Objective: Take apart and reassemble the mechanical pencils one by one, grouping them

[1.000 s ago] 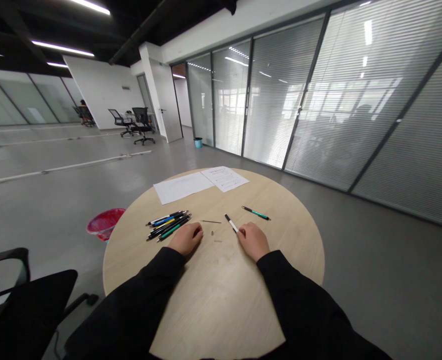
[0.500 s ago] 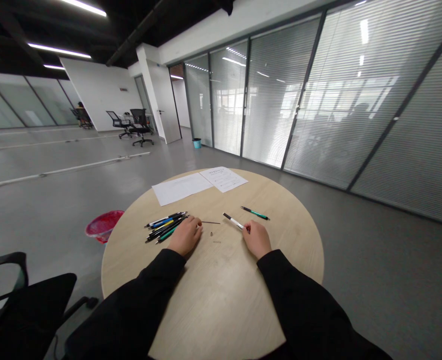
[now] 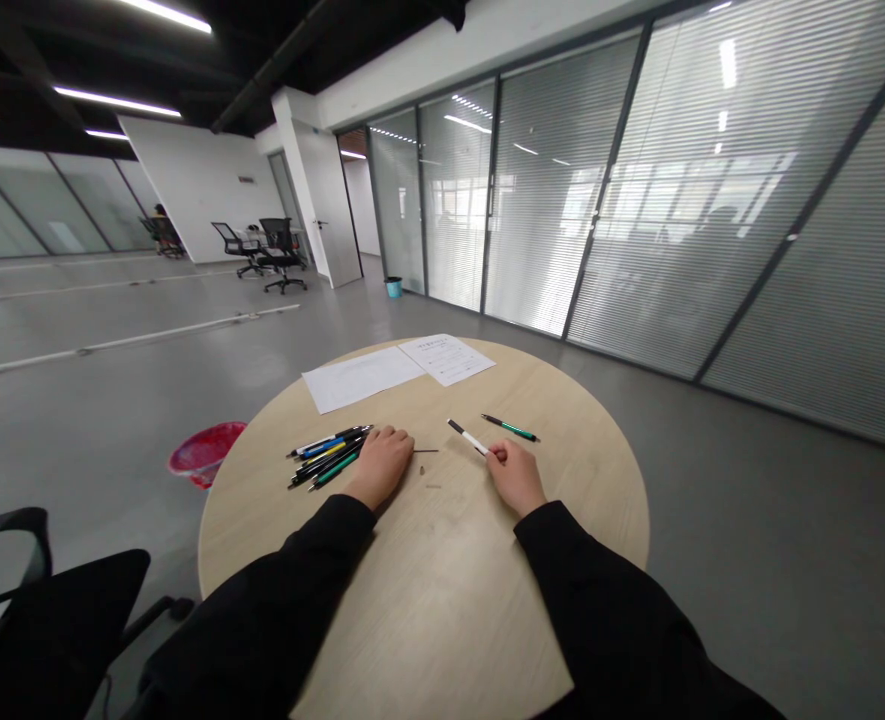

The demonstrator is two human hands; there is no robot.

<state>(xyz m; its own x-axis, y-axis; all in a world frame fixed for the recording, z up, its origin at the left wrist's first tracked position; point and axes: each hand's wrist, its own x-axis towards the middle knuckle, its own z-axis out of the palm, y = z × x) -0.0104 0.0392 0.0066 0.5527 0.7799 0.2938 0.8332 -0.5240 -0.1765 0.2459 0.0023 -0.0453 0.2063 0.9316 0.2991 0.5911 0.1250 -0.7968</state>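
Note:
My right hand (image 3: 515, 475) pinches a white pen barrel with a dark end (image 3: 470, 437), its dark end tilted up and away to the left. To the left, my left hand (image 3: 384, 465) rests low over the table with fingers curled at the near end of a thin dark pen refill (image 3: 427, 450); the fingertips are partly hidden. A small pen tip (image 3: 422, 470) and a small spring (image 3: 433, 486) lie between the hands. Beside my left hand is a pile of several pens (image 3: 329, 453). Beyond my right hand lies a green and black pen (image 3: 511, 428).
Two sheets of paper (image 3: 363, 377) lie at the far side of the round wooden table (image 3: 442, 600). A red bin (image 3: 206, 452) stands on the floor to the left, near a black chair (image 3: 59, 610). Blinds-covered glass panels (image 3: 547, 190) run along the right.
My left hand has slid right, away from the pen pile and over more of the refill. The white barrel in my right hand has lifted and tilted slightly.

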